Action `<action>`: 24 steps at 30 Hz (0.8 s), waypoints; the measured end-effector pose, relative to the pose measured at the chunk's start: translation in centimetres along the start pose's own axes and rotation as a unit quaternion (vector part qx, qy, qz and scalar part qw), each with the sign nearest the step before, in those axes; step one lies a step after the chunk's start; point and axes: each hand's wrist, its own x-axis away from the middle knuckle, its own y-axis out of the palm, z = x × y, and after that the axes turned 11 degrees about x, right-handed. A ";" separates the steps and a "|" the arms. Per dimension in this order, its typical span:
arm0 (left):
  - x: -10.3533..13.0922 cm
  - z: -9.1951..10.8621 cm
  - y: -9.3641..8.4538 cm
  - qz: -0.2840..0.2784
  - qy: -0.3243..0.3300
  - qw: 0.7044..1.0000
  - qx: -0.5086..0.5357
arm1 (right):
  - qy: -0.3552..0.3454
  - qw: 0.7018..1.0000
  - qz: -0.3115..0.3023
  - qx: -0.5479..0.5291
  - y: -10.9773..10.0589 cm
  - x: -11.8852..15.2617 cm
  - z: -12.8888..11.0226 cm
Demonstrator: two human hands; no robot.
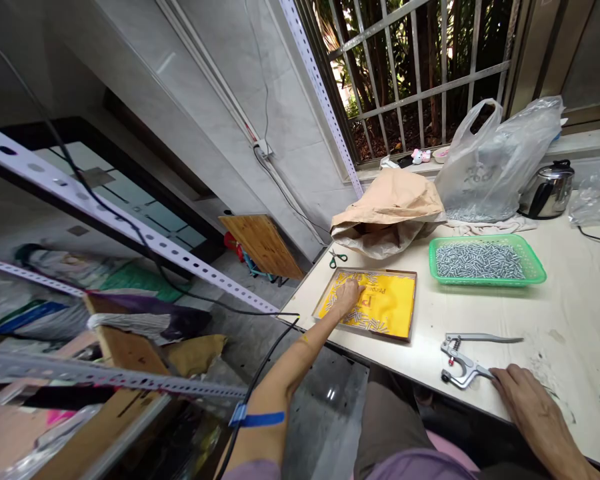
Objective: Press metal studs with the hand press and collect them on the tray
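Over the left part of a shallow tray [413, 307] lined with yellow printed material, my left hand [347, 293] reaches down among small silvery metal pieces [373, 324]. Its fingertips are too small to tell whether they hold a piece. My right hand [525, 395] rests at the table's front edge, its fingers bent together at the handle end of metal hand pliers [463, 365]. The pliers lie on the table with their handles spread. Behind them, a green plastic basket [534, 275] holds many similar metal pieces.
Green-handled scissors [338, 259] lie behind the tray. A brown paper sack [390, 207], a clear plastic bag [490, 163] and a steel kettle [549, 190] stand along the table's back. A black cable [265, 363] runs beside my left arm.
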 end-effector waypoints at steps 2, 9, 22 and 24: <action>-0.1 0.2 0.1 0.004 -0.005 1.000 0.012 | -0.001 1.000 -0.003 0.004 0.0 0.1 0.0; -0.5 0.5 -0.6 0.018 -0.014 0.996 0.082 | 0.006 1.000 -0.014 -0.001 -0.7 -0.5 -0.2; 12.3 11.5 2.7 -0.316 0.050 0.853 0.412 | 0.048 0.983 -0.171 0.045 -1.8 -0.6 -0.8; 13.5 12.8 3.3 -0.333 0.042 0.855 0.396 | 0.056 0.980 -0.179 0.060 -1.6 -0.5 -0.9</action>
